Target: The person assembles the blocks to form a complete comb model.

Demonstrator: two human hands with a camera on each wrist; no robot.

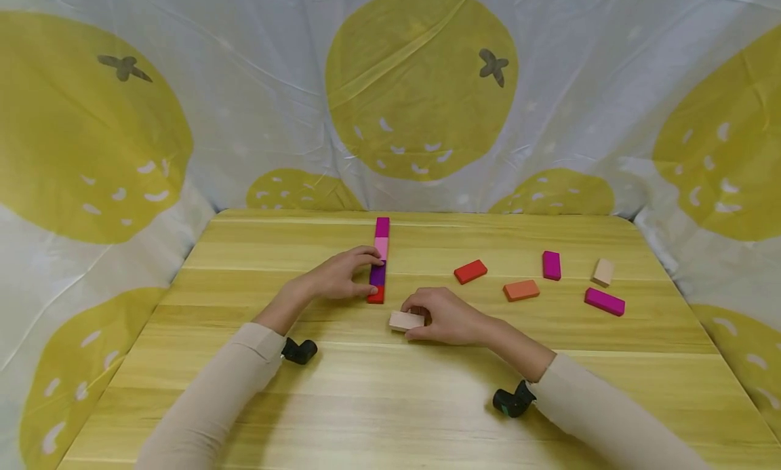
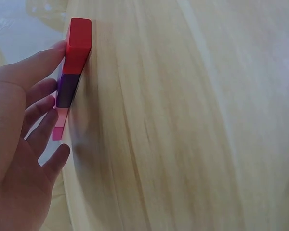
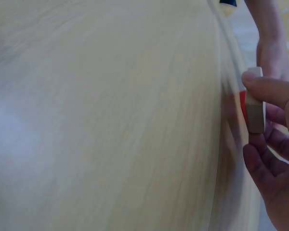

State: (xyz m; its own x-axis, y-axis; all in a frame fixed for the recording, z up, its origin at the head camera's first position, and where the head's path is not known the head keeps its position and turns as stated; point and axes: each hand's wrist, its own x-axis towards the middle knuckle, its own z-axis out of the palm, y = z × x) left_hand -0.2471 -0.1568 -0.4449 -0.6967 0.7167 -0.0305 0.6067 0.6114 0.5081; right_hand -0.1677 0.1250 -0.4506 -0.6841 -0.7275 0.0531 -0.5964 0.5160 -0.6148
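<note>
Row (image 1: 378,275): four blocks, far end near table edge (image 1: 293,216)
Left hand (image 1: 338,275): loose fingers touching row
Right hand (image 1: 450,315): pinching one pale block (image 1: 401,321), near row
Loose blocks (image 1: 521,291): five, rightward, gaps between

1. Your right hand (image 3: 279,178) pinches a pale block (image 3: 255,115) between thumb and fingers.
2. A red block (image 3: 243,102) shows partly behind it.
3. Your left hand (image 3: 273,60) is beyond.
4. The table (image 3: 111,120) fills the left.
</note>
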